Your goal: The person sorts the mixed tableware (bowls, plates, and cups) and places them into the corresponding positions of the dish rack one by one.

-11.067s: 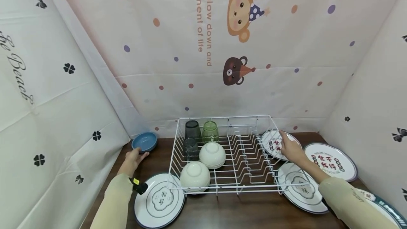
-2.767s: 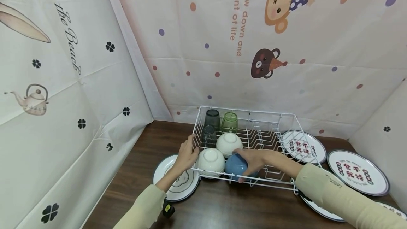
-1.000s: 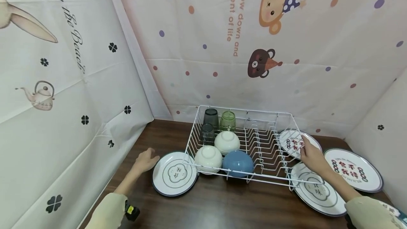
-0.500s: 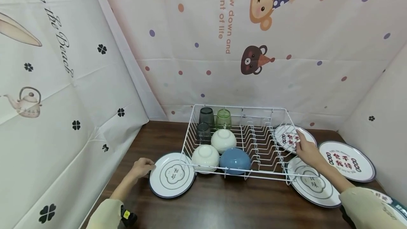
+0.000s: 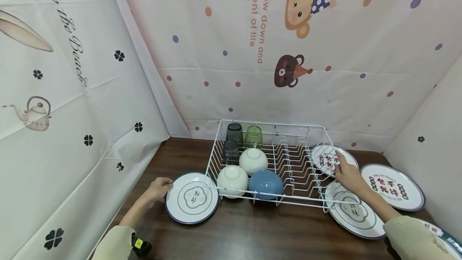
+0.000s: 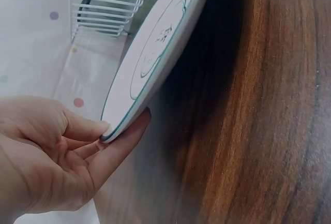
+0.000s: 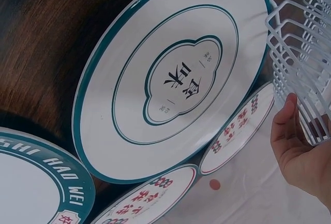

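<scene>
My left hand point(image 5: 157, 189) pinches the left edge of a white plate point(image 5: 193, 198) with a dark rim, thumb on top and fingers beneath. In the left wrist view the plate point(image 6: 155, 53) is tilted, with a dark shadow on the wood under it. My right hand point(image 5: 349, 175) grips the right side of the white wire dish rack point(image 5: 299, 200); its fingers curl on the wires in the right wrist view. Inside the rack, a blue bowl point(image 5: 266, 184) and white bowls point(image 5: 232, 180) sit upside down beside dark glasses point(image 5: 234, 133) and a green glass point(image 5: 254, 136).
Right of the rack lie several plates: a green-rimmed one point(image 7: 129, 74) partly under its corner, red-lettered ones point(image 5: 392, 187) behind, and another point(image 7: 31, 182) at the near right. Patterned cloth walls point(image 5: 202, 51) enclose the back and sides of the brown table point(image 5: 245, 232).
The blue bowl went from the table's back left into the rack's front. My right hand moved from it to the rack's side. My left hand came to the plate and took its edge.
</scene>
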The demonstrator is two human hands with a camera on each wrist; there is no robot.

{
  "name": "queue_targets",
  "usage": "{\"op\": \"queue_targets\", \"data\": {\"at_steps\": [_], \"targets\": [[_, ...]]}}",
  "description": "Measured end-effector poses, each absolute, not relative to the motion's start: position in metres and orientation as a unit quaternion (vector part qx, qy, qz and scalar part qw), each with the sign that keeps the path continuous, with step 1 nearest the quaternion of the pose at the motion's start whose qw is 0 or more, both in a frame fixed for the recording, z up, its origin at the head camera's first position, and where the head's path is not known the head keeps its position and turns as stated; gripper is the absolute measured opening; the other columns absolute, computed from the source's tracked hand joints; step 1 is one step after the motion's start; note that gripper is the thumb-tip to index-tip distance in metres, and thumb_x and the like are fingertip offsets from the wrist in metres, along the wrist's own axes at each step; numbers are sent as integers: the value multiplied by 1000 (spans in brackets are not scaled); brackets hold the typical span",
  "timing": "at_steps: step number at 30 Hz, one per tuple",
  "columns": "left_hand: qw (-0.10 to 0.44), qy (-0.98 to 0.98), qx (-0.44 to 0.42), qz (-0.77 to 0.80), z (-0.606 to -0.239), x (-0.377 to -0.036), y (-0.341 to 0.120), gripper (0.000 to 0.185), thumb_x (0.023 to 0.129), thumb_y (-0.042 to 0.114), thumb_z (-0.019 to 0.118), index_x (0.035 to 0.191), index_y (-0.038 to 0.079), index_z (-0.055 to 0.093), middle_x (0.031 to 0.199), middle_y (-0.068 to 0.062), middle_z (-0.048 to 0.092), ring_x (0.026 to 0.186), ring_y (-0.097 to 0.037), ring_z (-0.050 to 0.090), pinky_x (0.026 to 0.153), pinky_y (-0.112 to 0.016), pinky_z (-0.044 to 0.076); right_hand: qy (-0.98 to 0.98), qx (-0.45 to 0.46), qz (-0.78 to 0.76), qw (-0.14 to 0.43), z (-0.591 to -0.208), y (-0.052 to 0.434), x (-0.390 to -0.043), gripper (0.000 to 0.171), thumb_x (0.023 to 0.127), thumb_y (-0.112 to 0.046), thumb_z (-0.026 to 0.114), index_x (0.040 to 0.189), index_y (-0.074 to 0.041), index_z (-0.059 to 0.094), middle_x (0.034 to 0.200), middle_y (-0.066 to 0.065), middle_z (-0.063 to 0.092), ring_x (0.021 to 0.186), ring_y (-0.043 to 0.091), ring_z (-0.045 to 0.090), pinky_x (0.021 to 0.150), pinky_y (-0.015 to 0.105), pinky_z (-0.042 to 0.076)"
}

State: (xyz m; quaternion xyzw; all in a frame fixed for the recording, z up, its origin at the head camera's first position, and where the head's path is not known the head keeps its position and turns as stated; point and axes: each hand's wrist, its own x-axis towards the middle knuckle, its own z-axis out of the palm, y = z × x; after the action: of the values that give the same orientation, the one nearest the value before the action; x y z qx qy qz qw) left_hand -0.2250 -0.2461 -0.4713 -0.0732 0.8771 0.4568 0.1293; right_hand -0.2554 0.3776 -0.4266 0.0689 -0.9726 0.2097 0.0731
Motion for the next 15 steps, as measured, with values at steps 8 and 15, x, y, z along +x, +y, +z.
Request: {"op": "queue_targets", "data": {"at_steps": [8,15], "targets": [[69,905,-107,406,-457,-224,-263,43,105,9,42,138,-17,47,135,-40,52,114,-47,59,89,-49,56,-970,81,214,81,-426,375,-253,59,98,0,44,149,20,23,79,23,67,61,23,59,56,37,45],[-29,905,-120,407,-424,-233,-270,44,105,9,39,139,-17,47,135,-41,52,122,-52,54,103,-56,48,-964,92,195,155,-424,378,-249,55,90,1,56,141,16,42,105,34,59,85,40,61,67,53,52]]}}
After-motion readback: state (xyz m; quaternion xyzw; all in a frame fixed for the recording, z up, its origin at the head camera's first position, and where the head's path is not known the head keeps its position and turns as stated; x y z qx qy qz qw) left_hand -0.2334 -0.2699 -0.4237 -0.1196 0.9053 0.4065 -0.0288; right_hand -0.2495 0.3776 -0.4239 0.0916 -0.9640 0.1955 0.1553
